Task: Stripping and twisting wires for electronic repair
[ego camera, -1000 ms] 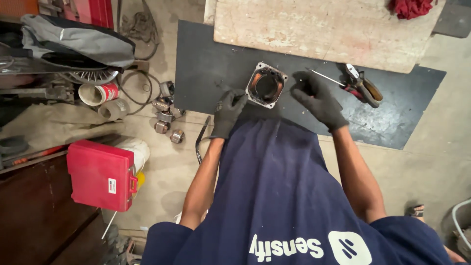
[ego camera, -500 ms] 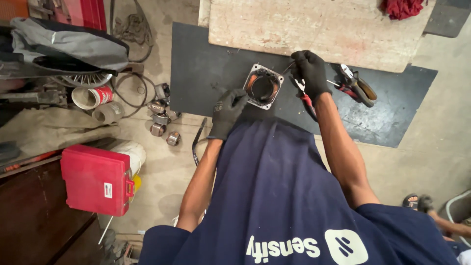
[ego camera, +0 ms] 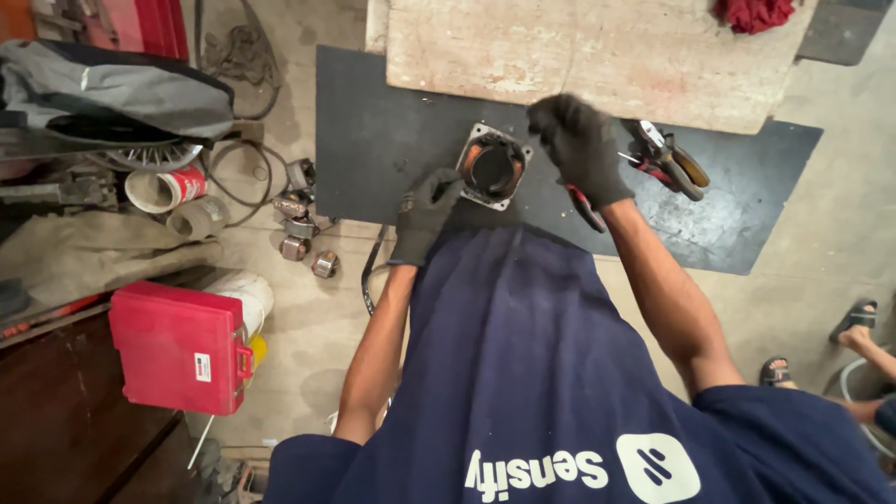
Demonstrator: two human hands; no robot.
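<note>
The gloved left hand rests partly open against the edge of the square metal housing on the black mat. The gloved right hand is closed round a red-handled tool just beside the housing's far corner.

Single head view, high above person, faces straight down over navy-shirted back to dark mat on floor. Mid-distance; gloved hands near frame centre, far side toward top.
</note>
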